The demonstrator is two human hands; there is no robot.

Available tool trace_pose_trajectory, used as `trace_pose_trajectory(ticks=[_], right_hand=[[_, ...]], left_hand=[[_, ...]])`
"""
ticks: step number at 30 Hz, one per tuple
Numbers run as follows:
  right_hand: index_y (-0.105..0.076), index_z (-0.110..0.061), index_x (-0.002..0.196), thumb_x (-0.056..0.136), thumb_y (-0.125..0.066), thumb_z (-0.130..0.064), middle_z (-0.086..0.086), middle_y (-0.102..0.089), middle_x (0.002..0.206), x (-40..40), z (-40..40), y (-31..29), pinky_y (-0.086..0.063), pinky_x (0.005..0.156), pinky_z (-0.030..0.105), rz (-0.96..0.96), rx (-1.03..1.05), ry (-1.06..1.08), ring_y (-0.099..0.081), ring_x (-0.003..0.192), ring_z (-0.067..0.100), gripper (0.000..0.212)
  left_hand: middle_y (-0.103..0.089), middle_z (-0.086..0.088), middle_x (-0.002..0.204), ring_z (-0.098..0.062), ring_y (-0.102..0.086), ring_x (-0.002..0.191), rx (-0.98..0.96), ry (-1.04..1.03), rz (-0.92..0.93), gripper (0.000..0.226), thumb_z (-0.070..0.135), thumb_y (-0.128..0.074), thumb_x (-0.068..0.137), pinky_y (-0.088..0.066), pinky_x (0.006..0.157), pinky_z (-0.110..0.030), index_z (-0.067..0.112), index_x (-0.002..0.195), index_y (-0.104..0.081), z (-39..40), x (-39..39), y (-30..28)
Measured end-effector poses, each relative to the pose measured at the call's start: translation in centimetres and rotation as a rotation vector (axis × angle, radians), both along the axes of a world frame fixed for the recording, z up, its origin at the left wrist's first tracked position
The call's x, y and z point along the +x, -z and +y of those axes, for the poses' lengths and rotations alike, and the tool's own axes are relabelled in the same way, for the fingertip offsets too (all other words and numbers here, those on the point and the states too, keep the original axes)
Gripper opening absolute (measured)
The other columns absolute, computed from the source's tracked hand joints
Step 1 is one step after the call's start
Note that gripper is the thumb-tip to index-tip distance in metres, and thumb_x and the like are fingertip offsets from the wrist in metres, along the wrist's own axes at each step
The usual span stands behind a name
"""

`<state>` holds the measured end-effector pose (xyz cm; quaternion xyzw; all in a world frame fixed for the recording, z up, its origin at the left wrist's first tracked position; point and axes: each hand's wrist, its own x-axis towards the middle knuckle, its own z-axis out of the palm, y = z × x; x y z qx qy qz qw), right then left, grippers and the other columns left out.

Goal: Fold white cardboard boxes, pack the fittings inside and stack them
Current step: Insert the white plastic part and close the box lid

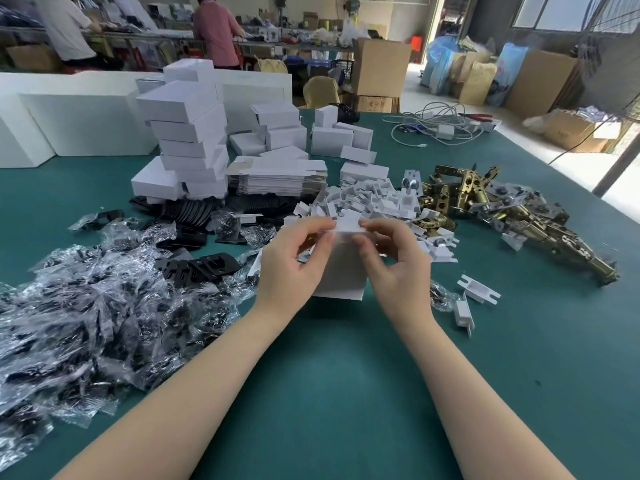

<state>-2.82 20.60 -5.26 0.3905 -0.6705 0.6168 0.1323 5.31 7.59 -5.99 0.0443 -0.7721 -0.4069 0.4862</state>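
Observation:
A white cardboard box [343, 271] stands upright on the green table [329, 393] between my hands. My left hand [294, 261] grips its left side, fingers curled over the top flap. My right hand [391, 261] pinches the top flap from the right. Behind it lies a heap of small white cardboard inserts [367, 202]. Brass latch fittings [502, 209] are piled to the right. Bagged black parts [86, 313] cover the left. A stack of closed white boxes [187, 140] rises at the back left, beside a pile of flat unfolded boxes [280, 180].
Two loose white inserts [471, 299] lie right of my right wrist. Black plates [197, 265] sit left of the box. Cables [440, 128] lie at the far right of the table. Large white cartons [69, 119] line the back left. Two people stand at a far bench.

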Motion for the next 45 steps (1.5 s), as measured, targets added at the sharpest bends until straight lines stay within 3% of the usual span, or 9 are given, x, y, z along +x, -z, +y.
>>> trace_pose_trajectory(ticks=[4, 17, 22, 27, 29, 33, 36, 39, 45], right_hand=[[-0.060, -0.038, 0.097, 0.092, -0.067, -0.016, -0.018, -0.065, 0.095, 0.2, -0.5, -0.5, -0.048, 0.079, 0.017, -0.053, -0.077, 0.022, -0.061, 0.087, 0.002, 0.024], [-0.066, -0.032, 0.089, 0.089, -0.070, -0.009, -0.016, -0.070, 0.099, 0.3, 0.0, -0.7, -0.050, 0.080, 0.017, -0.140, -0.089, -0.068, -0.066, 0.094, 0.004, 0.024], [-0.070, -0.033, 0.085, 0.085, -0.075, -0.012, -0.014, -0.073, 0.098, -0.4, 0.6, -0.7, -0.054, 0.078, 0.024, -0.146, -0.061, -0.099, -0.068, 0.091, 0.006, 0.021], [-0.067, -0.038, 0.086, 0.085, -0.074, -0.026, -0.011, -0.068, 0.112, -0.6, 1.0, -0.4, -0.055, 0.088, 0.042, 0.004, 0.045, -0.054, -0.064, 0.112, 0.008, 0.014], [-0.067, -0.041, 0.097, 0.081, -0.073, -0.034, -0.009, -0.065, 0.122, -0.6, 1.2, 0.0, -0.055, 0.088, 0.038, -0.015, 0.057, -0.032, -0.062, 0.114, 0.008, 0.018], [-0.041, -0.046, 0.137, 0.078, -0.076, -0.020, -0.024, -0.061, 0.117, -0.3, 1.4, 1.8, -0.053, 0.086, 0.020, -0.281, 0.270, -0.161, -0.065, 0.100, 0.003, 0.074], [-0.047, -0.033, 0.133, 0.075, -0.077, -0.014, -0.026, -0.059, 0.108, -0.5, 1.1, 2.8, -0.043, 0.079, 0.003, -0.257, 0.483, -0.164, -0.057, 0.097, -0.015, 0.068], [-0.050, -0.029, 0.133, 0.075, -0.074, -0.013, -0.021, -0.060, 0.111, -0.4, 0.9, 2.9, -0.037, 0.076, -0.002, -0.269, 0.493, -0.141, -0.051, 0.095, -0.024, 0.065], [-0.051, -0.034, 0.127, 0.080, -0.079, -0.018, 0.000, -0.072, 0.103, -0.1, 1.1, 2.4, -0.056, 0.084, 0.029, -0.469, 0.289, -0.186, -0.070, 0.092, 0.014, 0.057]], left_hand=[[-0.071, 0.006, 0.102, -0.009, -0.067, 0.096, 0.177, 0.051, -0.002, 0.014, 0.020, -0.062, 0.093, -0.052, 0.085, -0.021, 0.025, 0.104, -0.067, 0.8, 0.0, -0.6], [-0.070, 0.006, 0.107, -0.008, -0.067, 0.101, 0.157, 0.103, 0.032, 0.010, 0.022, -0.063, 0.092, -0.049, 0.084, -0.015, 0.027, 0.099, -0.067, 0.3, 0.1, -0.3], [-0.068, 0.011, 0.110, 0.001, -0.065, 0.092, 0.085, 0.101, 0.039, 0.010, 0.025, -0.059, 0.093, -0.048, 0.080, -0.012, 0.024, 0.099, -0.068, -0.1, 0.1, 0.0], [-0.062, 0.022, 0.121, -0.003, -0.062, 0.111, -0.043, 0.079, 0.027, 0.009, 0.027, -0.058, 0.095, -0.052, 0.084, -0.020, 0.024, 0.101, -0.063, -0.7, -0.2, 0.9], [-0.056, 0.029, 0.128, -0.004, -0.062, 0.111, -0.073, 0.056, -0.023, 0.016, 0.030, -0.059, 0.094, -0.053, 0.087, -0.024, 0.029, 0.109, -0.059, -0.7, -0.1, 1.4], [-0.062, 0.021, 0.117, -0.003, -0.065, 0.103, 0.170, 0.194, -0.273, 0.056, 0.038, -0.069, 0.082, -0.054, 0.087, -0.021, 0.061, 0.124, -0.040, -0.7, 0.5, 1.8], [-0.059, 0.036, 0.104, 0.012, -0.058, 0.102, 0.101, 0.171, -0.531, 0.051, 0.041, -0.076, 0.076, -0.042, 0.083, -0.004, 0.058, 0.112, -0.044, -1.3, 0.7, 2.2], [-0.058, 0.037, 0.103, 0.022, -0.054, 0.097, 0.144, 0.185, -0.547, 0.050, 0.032, -0.083, 0.075, -0.040, 0.079, 0.000, 0.053, 0.105, -0.049, -1.5, 0.7, 2.3], [-0.070, 0.018, 0.099, 0.003, -0.066, 0.096, 0.427, 0.215, -0.395, 0.045, 0.036, -0.079, 0.069, -0.049, 0.079, -0.014, 0.035, 0.108, -0.056, -1.1, 0.9, 1.9]])
